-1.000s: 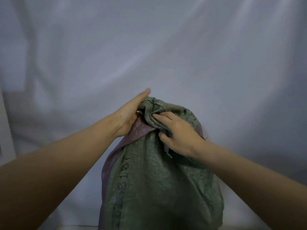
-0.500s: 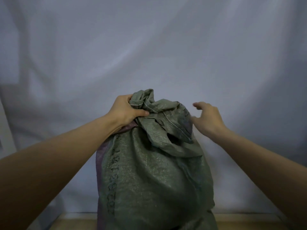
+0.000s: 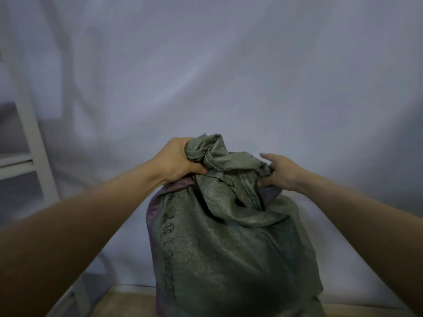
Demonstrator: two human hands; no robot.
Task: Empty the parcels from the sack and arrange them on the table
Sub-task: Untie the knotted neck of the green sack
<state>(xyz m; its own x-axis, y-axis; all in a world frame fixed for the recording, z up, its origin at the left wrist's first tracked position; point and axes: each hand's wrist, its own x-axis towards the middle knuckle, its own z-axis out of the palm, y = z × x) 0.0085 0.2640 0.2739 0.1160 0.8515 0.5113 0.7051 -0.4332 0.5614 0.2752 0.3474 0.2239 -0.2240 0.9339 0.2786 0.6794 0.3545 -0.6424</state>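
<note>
Gripping the bunched neck of a green woven sack (image 3: 229, 236), your left hand (image 3: 176, 161) has its fingers curled over the crumpled top folds and its thumb pressed against the fabric just below them. Your right hand (image 3: 280, 171) is at the far side of the same gathered top, thumb tucked into the cloth and fingers bent around the back of a fold (the fingertips themselves are hidden behind the fabric, so how firmly they hold cannot be told, though the hand plainly pinches the material).

You have the sack standing upright and full-bodied between your two outstretched forearms, in the lower centre of the view, its mouth twisted and folded over on itself with a pale stitched hem (image 3: 246, 191) running down the front flap. A purple lining or edge strip (image 3: 152, 213) shows along its left seam and again near your right thumb, and dark printed characters (image 3: 168, 250), too blurred to read, run down its left face.

Behind the sack hangs a pale, creased backdrop cloth (image 3: 217, 65) that fills most of the view. At your far left stands a white frame or shelf upright (image 3: 34, 143). A strip of light wooden surface (image 3: 128, 303) shows at the sack's base; no parcels are visible.
</note>
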